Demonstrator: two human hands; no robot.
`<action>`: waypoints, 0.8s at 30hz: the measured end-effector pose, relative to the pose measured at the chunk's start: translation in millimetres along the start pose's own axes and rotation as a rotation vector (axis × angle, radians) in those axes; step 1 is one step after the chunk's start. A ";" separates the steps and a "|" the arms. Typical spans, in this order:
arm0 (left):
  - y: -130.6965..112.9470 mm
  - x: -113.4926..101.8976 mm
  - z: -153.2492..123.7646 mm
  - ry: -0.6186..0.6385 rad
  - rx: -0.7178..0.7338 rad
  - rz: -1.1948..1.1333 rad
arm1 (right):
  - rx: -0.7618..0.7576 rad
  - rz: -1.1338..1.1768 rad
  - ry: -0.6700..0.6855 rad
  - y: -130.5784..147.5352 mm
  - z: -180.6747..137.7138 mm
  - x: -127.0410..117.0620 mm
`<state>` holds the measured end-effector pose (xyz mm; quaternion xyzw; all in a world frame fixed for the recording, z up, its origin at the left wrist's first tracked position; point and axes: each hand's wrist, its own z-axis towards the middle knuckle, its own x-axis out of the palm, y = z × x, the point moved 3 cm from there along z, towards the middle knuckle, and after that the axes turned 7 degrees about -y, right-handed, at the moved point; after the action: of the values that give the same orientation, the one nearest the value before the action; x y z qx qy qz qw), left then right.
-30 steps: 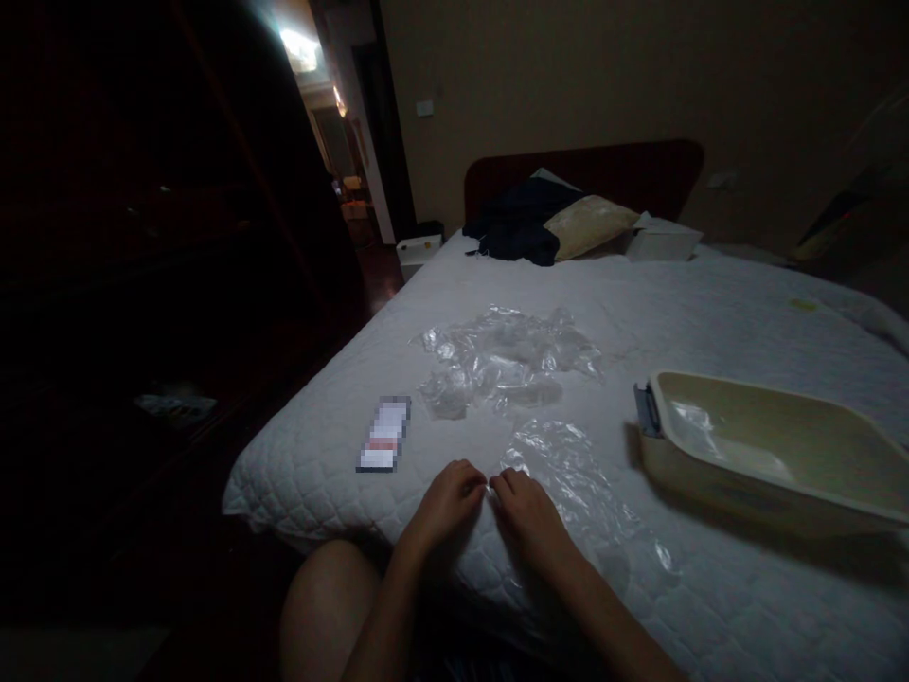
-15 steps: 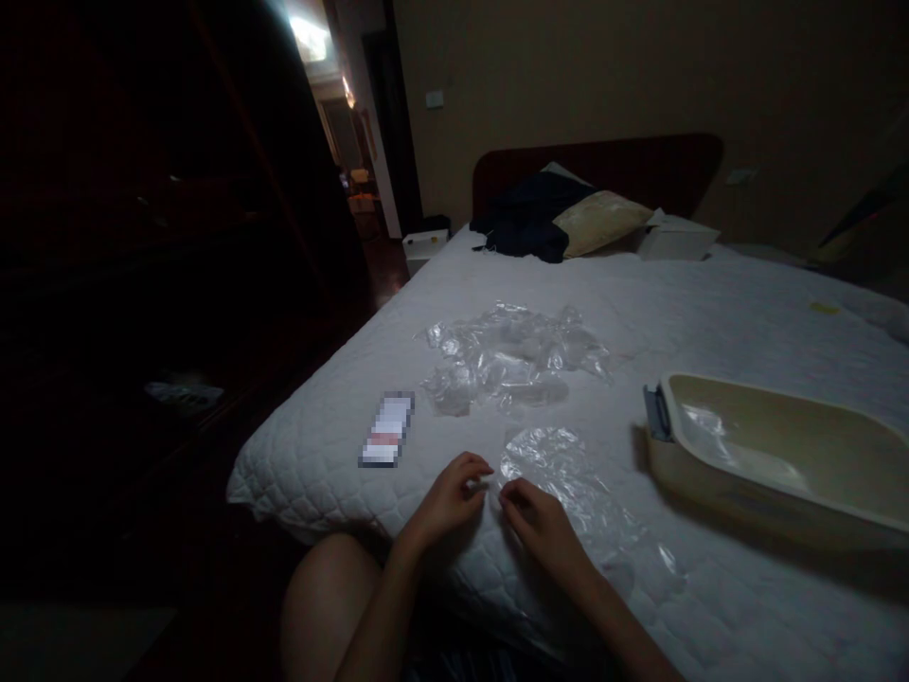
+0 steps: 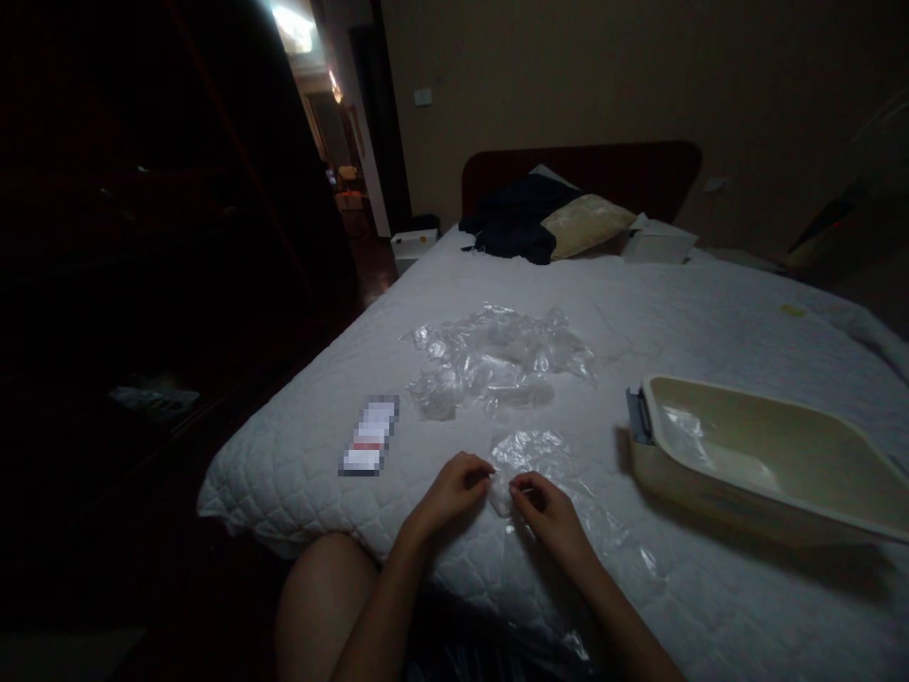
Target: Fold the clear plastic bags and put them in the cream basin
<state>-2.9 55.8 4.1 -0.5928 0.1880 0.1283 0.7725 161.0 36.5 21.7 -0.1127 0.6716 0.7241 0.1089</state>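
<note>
A crinkled clear plastic bag (image 3: 540, 450) lies on the white quilted bed near its front edge, and part of it hangs down toward my lap. My left hand (image 3: 454, 488) pinches the bag's near left edge between thumb and fingers. Close beside it, my right hand (image 3: 550, 513) has its fingertips closed on the same edge. A small stretch of plastic spans the gap between the two hands. Farther up the bed lies a loose heap of clear plastic bags (image 3: 497, 355).
A phone (image 3: 369, 436) with a blurred screen lies to the left. On the right stands a cream plastic bin (image 3: 739, 502) with a grey latch. Dark clothing (image 3: 518, 213), a beige pillow (image 3: 589, 225) and a white box (image 3: 660, 244) are near the headboard.
My hands have drawn onto the bag's edge, and plastic now shows between the fingertips. The camera view has shifted slightly to the right.
</note>
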 end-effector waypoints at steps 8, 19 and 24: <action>-0.9 7.2 4.3 -0.086 -0.020 0.110 | -0.040 -0.210 -0.059 -7.8 6.6 -10.4; -17.5 14.4 -2.4 -0.159 0.081 0.271 | -0.192 -0.368 -0.158 -7.2 5.0 -15.2; -20.5 16.9 -3.8 -0.188 0.123 0.311 | 0.172 0.120 -0.059 -6.7 15.2 -9.1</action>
<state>20.3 46.2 13.5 -0.4937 0.2121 0.2893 0.7922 171.5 52.1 19.3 -0.0413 0.7334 0.6719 0.0945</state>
